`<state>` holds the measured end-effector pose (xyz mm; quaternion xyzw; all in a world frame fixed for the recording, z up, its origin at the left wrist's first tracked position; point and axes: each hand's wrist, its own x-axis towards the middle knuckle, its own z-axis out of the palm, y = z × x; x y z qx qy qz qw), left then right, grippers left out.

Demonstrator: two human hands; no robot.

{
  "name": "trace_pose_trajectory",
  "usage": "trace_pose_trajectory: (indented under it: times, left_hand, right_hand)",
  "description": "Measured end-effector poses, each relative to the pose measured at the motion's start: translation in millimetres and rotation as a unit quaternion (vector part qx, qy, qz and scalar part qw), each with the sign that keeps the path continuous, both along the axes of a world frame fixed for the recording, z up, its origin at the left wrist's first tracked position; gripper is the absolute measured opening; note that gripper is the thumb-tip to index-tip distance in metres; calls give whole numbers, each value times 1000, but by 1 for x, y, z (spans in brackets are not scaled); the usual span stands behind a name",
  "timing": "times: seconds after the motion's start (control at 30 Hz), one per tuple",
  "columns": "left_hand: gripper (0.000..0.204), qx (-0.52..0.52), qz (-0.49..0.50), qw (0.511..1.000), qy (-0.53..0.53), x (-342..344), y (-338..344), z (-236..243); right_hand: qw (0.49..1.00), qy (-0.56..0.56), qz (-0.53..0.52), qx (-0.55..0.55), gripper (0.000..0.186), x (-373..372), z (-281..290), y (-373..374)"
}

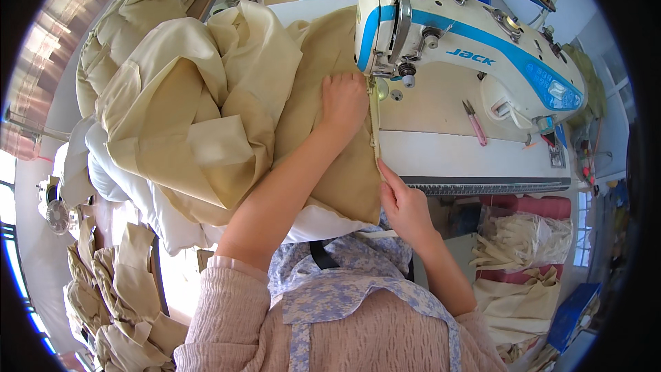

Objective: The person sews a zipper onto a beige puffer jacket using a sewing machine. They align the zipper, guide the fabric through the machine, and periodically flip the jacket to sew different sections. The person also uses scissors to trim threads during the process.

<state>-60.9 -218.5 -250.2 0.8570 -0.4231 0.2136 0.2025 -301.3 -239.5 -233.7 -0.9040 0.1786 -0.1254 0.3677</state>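
Note:
A large piece of khaki fabric [317, 186] lies over the left of the sewing table, its right edge running under the needle area of a white and blue sewing machine [475, 52]. Along that edge runs a narrow pale strip [374, 120] that looks like zipper tape. My left hand [344, 100] rests on the cloth just left of the presser foot, fingers curled down onto it. Nearer to me, my right hand [405, 203] pinches the strip and the fabric edge between thumb and fingers. The needle itself is too small to make out.
Pink-handled thread snips [475, 124] lie on the table under the machine arm. Bunched khaki cloth [186, 96] with white padding fills the left side. A black ruler strip [482, 186] follows the table's front edge. Below right sits a plastic bag of pale strips [527, 241].

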Motion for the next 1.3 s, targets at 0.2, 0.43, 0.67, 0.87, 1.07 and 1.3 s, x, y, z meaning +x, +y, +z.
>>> trace_pose_trajectory:
  times: [0.2,0.43,0.67,0.87,1.07,1.3]
  left_hand:
    - [5,-27,-4,999,31,4,-2,-3]
    - [12,-53,20,997,57,9,-7,-15]
    - [10,-132,-17,988,79,10,1,19]
    - [19,-111,-168,829,522,-47,63,28]
    - [11,-106,-182,862,461,-49,70,35]
    - [12,-80,-146,983,73,-57,66,24]
  right_hand:
    - [1000,-12,-1,-4,45,-3,-1,-1]
    - [1000,-6,-2,18,46,-2,-3,-1]
    - [968,-18,-29,250,46,-2,9,1]
    - [934,-52,-24,353,44,-1,24,1]
    - [937,-61,-31,343,44,1,24,5]
    - [945,-38,-35,322,45,0,19,9]
